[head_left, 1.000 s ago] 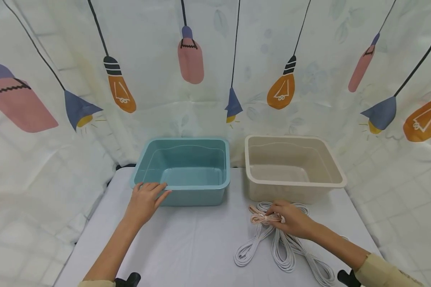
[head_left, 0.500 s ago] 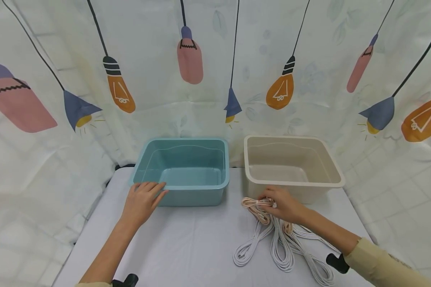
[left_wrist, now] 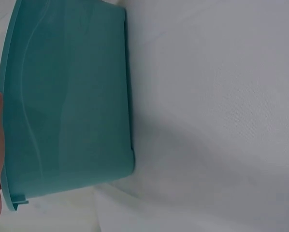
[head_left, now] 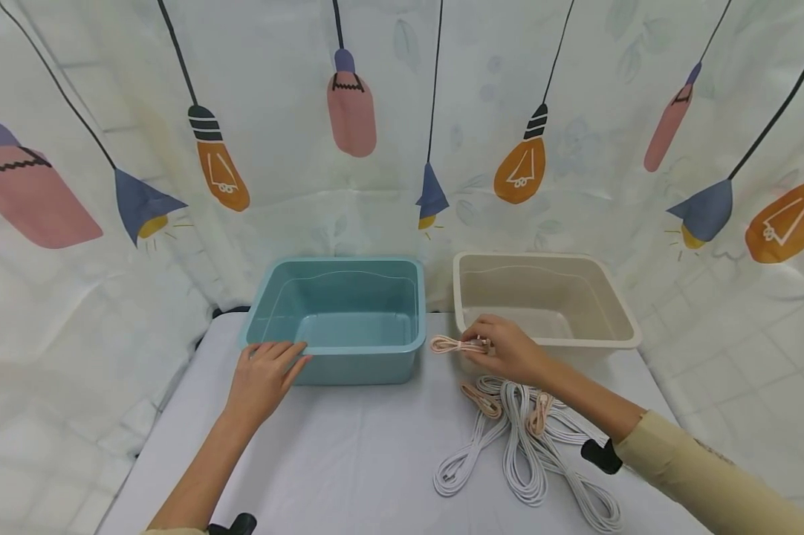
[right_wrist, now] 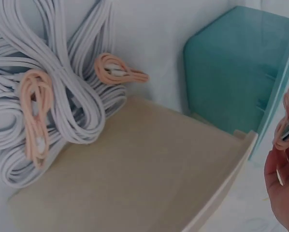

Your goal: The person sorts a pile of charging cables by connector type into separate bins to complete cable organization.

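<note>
My left hand (head_left: 263, 379) rests on the front left rim of the teal bin (head_left: 355, 364), fingers laid over the edge; part of this hand also shows in the left wrist view. My right hand (head_left: 509, 349) pinches a bundled pink charging cable (head_left: 447, 344) by one end, raised at the front left corner of the beige bin (head_left: 579, 345). A metal plug (right_wrist: 288, 132) shows among its loops in the right wrist view. Below, two more pink cable bundles (head_left: 481, 400) lie on and beside several coiled white cables (head_left: 525, 461).
Both bins stand side by side at the back of a table with a white cloth (head_left: 348, 461), a narrow gap between them. Behind hangs a curtain (head_left: 275, 148) printed with lamps.
My right hand has lifted one pink cable from the pile, up and to the left toward the gap between the bins. My left hand has stayed on the teal bin's rim.
</note>
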Demonstrator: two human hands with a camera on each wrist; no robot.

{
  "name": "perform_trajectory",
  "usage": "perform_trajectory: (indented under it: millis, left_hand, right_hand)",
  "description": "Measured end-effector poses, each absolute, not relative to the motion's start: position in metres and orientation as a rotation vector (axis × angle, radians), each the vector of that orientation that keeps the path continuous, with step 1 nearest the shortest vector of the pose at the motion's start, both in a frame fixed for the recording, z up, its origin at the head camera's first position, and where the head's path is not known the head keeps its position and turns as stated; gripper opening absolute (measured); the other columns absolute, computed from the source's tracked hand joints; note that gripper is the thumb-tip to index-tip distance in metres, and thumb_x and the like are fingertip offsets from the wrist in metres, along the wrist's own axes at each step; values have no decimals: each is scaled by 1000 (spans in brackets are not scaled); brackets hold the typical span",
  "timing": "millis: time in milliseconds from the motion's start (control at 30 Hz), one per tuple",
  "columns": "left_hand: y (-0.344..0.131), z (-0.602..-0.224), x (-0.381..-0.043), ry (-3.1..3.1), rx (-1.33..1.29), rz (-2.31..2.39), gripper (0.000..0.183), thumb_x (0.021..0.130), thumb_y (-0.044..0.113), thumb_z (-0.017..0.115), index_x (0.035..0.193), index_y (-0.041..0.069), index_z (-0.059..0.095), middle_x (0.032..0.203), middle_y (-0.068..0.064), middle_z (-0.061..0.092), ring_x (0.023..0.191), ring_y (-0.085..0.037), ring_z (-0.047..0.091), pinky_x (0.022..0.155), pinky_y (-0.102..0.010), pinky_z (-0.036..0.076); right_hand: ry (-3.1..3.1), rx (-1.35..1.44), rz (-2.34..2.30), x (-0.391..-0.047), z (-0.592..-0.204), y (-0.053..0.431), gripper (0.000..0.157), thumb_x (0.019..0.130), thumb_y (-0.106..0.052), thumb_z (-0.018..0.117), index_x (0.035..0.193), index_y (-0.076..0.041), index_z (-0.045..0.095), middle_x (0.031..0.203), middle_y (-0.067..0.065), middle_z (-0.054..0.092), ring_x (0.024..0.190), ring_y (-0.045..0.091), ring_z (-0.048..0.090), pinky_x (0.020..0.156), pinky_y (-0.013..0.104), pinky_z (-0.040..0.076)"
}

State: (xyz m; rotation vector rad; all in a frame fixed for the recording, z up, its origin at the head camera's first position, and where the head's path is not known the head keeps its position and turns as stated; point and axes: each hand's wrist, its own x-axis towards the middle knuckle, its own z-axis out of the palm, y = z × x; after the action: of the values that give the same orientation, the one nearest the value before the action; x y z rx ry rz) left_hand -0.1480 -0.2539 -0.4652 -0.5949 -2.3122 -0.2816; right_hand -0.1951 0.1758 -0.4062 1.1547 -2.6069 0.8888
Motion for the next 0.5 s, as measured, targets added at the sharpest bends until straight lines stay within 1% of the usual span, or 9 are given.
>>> perform_trajectory:
  millis: [267, 500]
  left_hand:
    - [-253, -465, -147, -2335, -576, -311, 75, 112, 56, 30, 109, 1, 80, 93, -16, 78, 84, -39, 72, 82, -66, 52]
    - [-252, -464, -146, -2350, -563, -324, 75, 112, 57, 30, 109, 1, 80, 93, -16, 79, 86, -40, 72, 83, -66, 51]
  right_hand:
    - [-2648, 1126, 900, -204, -392, 158, 13, 92, -7, 82, 103, -4, 77, 91, 1, 63, 79, 11, 55, 67, 26, 51]
    - [-2593, 1148, 910, -215, -385, 146, 13, 90, -5, 83, 101, -3, 76, 88, 3, 64, 76, 12, 55, 65, 26, 49]
